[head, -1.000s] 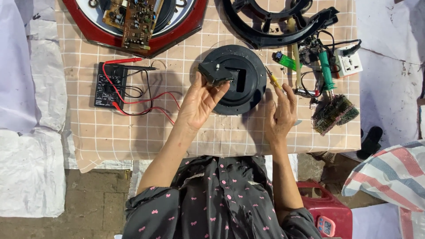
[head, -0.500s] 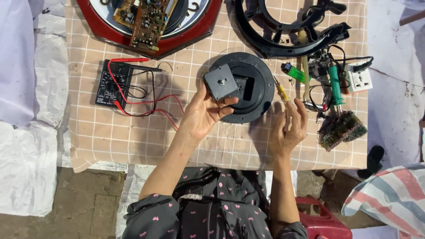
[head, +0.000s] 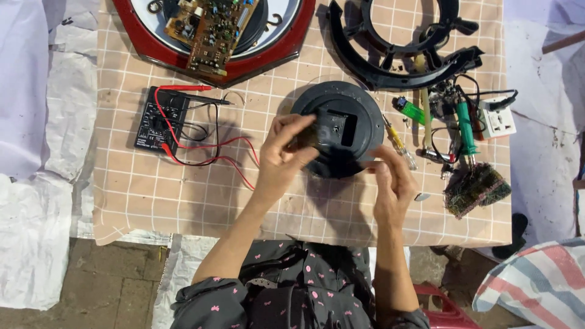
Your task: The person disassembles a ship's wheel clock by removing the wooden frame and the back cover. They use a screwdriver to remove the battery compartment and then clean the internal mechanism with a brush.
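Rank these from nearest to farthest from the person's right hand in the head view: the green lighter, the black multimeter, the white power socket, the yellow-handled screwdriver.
From the right hand:
1. Yellow-handled screwdriver, just above the fingers, beside the round black disc.
2. Green lighter, farther up and slightly right.
3. White power socket, out at the cloth's right edge.
4. Black multimeter, far across on the left, past the left hand.

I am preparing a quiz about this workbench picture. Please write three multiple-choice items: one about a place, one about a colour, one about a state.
1. Where is the black multimeter?
A. right of the round black disc
B. left of the round black disc
C. on the floor

2. What colour is the lighter?
A. green
B. red
C. white

3. What does the left hand do?
A. lies flat on the cloth
B. holds a small dark block
C. grips the multimeter

Key: 1 B, it lies left of the disc; 2 A, its body is green; 3 B, fingers pinch the block over the disc.
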